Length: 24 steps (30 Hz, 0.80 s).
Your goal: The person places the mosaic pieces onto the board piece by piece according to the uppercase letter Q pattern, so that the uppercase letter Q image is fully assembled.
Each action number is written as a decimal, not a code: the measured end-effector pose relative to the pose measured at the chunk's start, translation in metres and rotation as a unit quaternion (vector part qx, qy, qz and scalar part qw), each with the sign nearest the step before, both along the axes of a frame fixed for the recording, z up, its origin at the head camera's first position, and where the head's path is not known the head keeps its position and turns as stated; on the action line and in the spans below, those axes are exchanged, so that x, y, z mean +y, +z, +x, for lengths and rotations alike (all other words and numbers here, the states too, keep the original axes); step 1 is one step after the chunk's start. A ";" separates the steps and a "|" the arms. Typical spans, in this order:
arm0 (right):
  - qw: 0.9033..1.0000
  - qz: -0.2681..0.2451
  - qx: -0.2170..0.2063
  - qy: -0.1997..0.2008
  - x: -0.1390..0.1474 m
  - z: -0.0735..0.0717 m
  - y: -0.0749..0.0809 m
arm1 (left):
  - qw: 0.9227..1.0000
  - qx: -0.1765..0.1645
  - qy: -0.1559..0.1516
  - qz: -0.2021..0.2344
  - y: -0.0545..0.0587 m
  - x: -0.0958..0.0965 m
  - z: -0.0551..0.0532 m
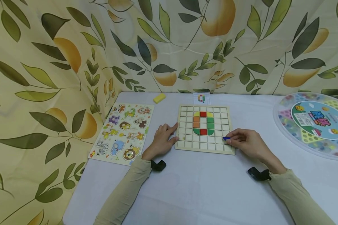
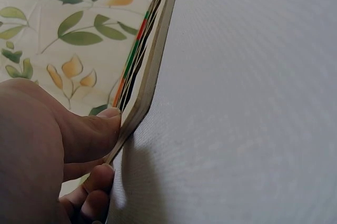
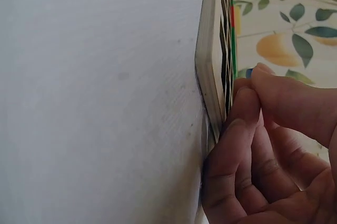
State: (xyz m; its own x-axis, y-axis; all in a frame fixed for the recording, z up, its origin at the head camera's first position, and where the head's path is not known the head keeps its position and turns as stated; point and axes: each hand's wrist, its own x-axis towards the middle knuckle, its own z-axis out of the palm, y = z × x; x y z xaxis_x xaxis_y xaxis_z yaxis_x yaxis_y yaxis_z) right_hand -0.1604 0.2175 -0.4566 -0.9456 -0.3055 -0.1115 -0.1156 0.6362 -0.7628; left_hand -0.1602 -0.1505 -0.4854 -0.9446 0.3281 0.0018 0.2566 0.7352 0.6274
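Observation:
A wooden grid board (image 1: 183,145) lies in front of me, bearing a ring of red, orange, green and yellow tiles (image 1: 203,132). At its left edge, my left hand (image 1: 164,139) touches the rim with the index finger stretched out and the thumb spread below it; the left wrist view shows the thumb (image 2: 97,134) right against the edge. My right hand (image 1: 249,142) pinches a small blue tile (image 1: 226,138) between thumb and fingertips over the board's lower right squares. In the right wrist view, the fingers cover most of the blue tile (image 3: 250,72).
Behind the board lies a small card (image 1: 201,98) with a similar coloured figure. A yellow block (image 1: 159,98) is at the back left. An animal sticker sheet (image 1: 121,134) lies at left, and a round clear case (image 1: 287,125) of coloured pieces at right. Patterned cloth (image 1: 169,47) hangs behind.

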 end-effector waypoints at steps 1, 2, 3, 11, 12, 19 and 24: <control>1.000 -0.003 0.002 0.001 -0.001 0.000 0.000 | 1.000 0.001 0.000 0.000 0.000 0.000 0.000; 1.000 -0.005 0.004 0.002 -0.002 0.000 0.001 | 1.000 0.001 0.001 0.001 0.000 0.000 0.000; 1.000 -0.007 0.006 0.003 -0.004 0.000 0.001 | 1.000 0.002 0.001 0.002 0.000 0.000 0.000; 1.000 -0.005 -0.001 0.006 -0.016 -0.002 0.002 | 1.000 -0.002 0.003 0.005 0.000 0.000 0.000; 1.000 -0.005 -0.002 0.005 -0.018 -0.003 0.003 | 1.000 -0.003 0.003 0.006 0.000 0.000 0.000; 1.000 0.000 0.014 0.016 -0.031 -0.007 0.005 | 1.000 -0.005 0.005 0.005 0.001 0.001 0.000; 0.999 0.016 0.031 0.033 -0.042 -0.009 0.006 | 1.000 -0.005 0.006 0.008 0.001 0.000 0.000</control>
State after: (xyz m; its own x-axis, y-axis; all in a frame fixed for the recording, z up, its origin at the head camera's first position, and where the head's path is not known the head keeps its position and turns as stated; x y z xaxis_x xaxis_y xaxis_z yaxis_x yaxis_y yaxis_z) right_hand -0.1691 0.1759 -0.4508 -0.9286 -0.3654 -0.0644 -0.2045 0.6489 -0.7329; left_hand -0.1598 -0.1503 -0.4841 -0.9483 0.3172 -0.0022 0.2422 0.7285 0.6409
